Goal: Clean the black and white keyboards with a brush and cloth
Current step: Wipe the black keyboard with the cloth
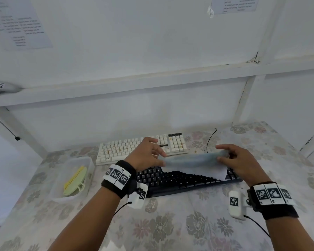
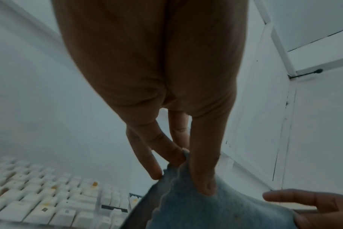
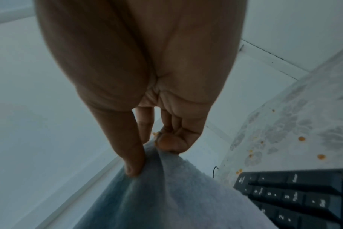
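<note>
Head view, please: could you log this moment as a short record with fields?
cloth: blue, stretched between both hands above the black keyboard
left hand: pinches the cloth's left end
right hand: pinches its right end
black keyboard: nearer the person, partly hidden by the cloth
white keyboard: behind it
brush: yellow-green, lying in the tray at left

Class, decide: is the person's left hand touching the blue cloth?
Touching. The left wrist view shows the left hand pinching the blue cloth edge between thumb and fingers.
</note>
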